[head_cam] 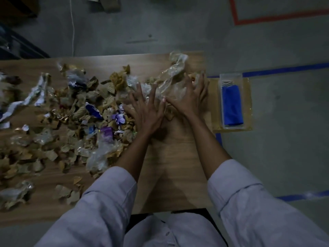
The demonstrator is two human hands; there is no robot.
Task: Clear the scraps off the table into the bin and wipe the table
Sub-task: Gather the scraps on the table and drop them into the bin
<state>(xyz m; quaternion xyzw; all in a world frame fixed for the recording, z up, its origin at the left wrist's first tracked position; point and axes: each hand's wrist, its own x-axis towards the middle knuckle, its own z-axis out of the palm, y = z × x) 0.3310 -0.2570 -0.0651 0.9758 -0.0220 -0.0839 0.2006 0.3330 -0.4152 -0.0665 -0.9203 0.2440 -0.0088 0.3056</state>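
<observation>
Torn cardboard, paper and plastic scraps (74, 111) cover the left and middle of the wooden table (178, 166). My left hand (146, 111) lies spread, fingers straight, on the right edge of that heap. My right hand (188, 97) presses flat with spread fingers on a crumpled clear plastic wrapper (170, 77) near the table's right end. A folded blue cloth (231, 106) lies in a clear tray (231, 77) on a low cardboard box (247, 104) just right of the table. No bin is in view.
Grey floor surrounds the table, marked with blue tape (284, 69) and red tape (267, 18). A white cable (73, 29) runs down the floor beyond the table. A dark rack (16, 43) stands at the far left.
</observation>
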